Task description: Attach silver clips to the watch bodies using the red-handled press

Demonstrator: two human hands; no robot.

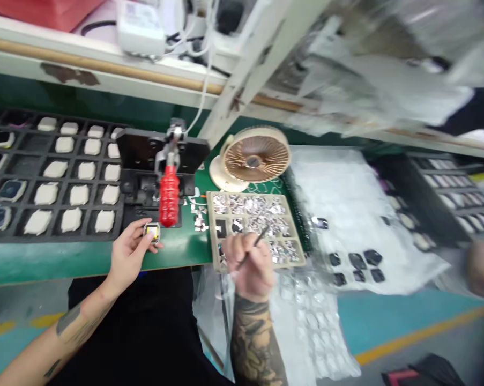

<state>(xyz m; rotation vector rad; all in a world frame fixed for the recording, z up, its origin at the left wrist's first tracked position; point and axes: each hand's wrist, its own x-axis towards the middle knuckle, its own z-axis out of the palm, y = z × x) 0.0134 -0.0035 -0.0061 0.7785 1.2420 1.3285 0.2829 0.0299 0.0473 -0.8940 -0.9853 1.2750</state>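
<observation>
Between thumb and fingers, my left hand (129,249) holds a small watch case (152,231) with a white and yellow inside, just in front of the toggle press with its red handle (169,195). My right hand (250,268) is closed round a thin dark tool (261,236), perhaps tweezers; its lower end is hidden. That hand is over the front of a beige compartment tray (208,214), whose sections hold many small silvery parts (261,205). Several loose white bits (200,221) lie on the green mat left of the tray.
A black foam tray (73,238) of pale watch cases fills the left. Behind the parts tray stands a small fan (257,155). Dark watch pieces (357,261) lie on a plastic sheet (330,177) at the right. Another person's blurred arm (483,268) is at the far right.
</observation>
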